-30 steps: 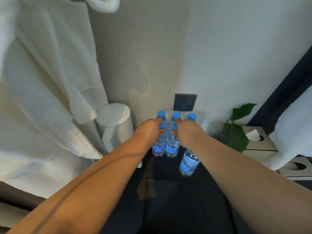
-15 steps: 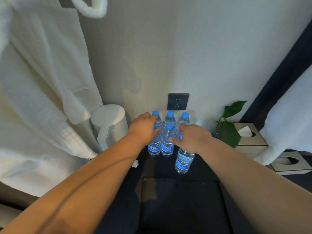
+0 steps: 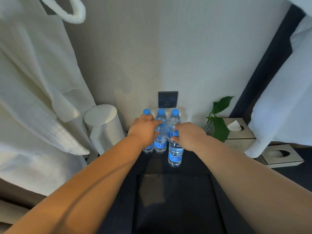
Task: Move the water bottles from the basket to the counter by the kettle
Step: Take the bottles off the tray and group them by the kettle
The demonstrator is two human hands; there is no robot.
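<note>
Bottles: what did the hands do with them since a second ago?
The right hand slid up the front bottle, now pinching only its cap. The left hand loosened over the left bottles. All bottles stayed standing beside the kettle.

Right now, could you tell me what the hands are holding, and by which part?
The right hand pinches the nearest bottle at its blue cap. The left hand covers the top of the front-left bottle; whether it grips cannot be told.
</note>
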